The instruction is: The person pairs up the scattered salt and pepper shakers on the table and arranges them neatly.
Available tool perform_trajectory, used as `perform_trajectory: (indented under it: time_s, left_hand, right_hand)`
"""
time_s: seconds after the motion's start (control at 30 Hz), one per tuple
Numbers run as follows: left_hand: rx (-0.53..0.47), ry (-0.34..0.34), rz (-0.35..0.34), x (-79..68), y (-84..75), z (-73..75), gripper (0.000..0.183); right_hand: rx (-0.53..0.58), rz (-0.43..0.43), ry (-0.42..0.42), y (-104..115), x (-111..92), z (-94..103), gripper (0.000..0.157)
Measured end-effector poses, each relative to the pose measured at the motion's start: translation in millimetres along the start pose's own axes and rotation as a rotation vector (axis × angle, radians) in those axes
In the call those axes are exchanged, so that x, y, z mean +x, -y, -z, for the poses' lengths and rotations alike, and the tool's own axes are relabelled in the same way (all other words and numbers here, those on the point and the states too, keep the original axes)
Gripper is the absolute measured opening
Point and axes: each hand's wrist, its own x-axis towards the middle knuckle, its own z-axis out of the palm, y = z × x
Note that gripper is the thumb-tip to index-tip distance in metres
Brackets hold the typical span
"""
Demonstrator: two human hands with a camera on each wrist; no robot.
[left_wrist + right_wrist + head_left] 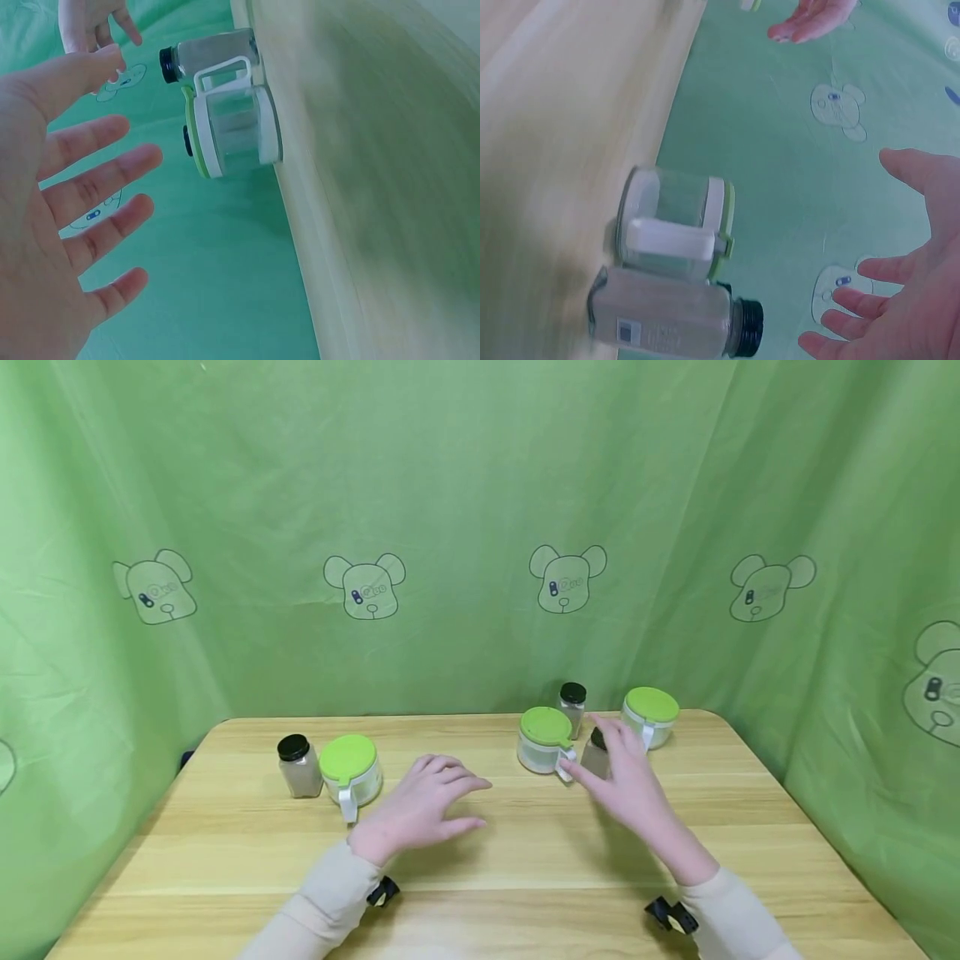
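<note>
My left hand [423, 806] hovers over the table, fingers spread and palm bare in the left wrist view. It is nearest to a green-lidded glass jar [351, 762] with a white handle, which stands beside a square black-capped jar [301, 775]. My right hand [633, 781] is held above another black-capped jar [596, 762], partly hiding it in the head view. The right wrist view shows this clear jar [664, 311], with a small label, apart from the loosely spread fingers. Close to it stands a green-lidded jar [538, 753], its white handle [671, 238] toward me.
Behind the middle group is a third black-capped jar [572, 697]. Another green-lidded jar [652, 706] stands near the back right corner of the wooden table [525, 902]. A green curtain [465, 485] with bear-head drawings hangs behind and at both sides.
</note>
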Motion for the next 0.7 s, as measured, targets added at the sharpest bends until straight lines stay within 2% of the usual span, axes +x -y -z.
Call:
perform_trajectory:
  time_s: [0.3,0.7]
  left_hand:
    - [-0.021,-0.053,-0.003,18.0,-7.6,-6.5,0.051]
    - [-0.052,-0.017,0.062,51.0,-21.9,-13.5,0.055]
  right_hand:
    - [0.004,-0.049,-0.046,-15,5,12.0,0.084]
    - [0.018,-0.114,-0.075,-29,15,22.8,0.083]
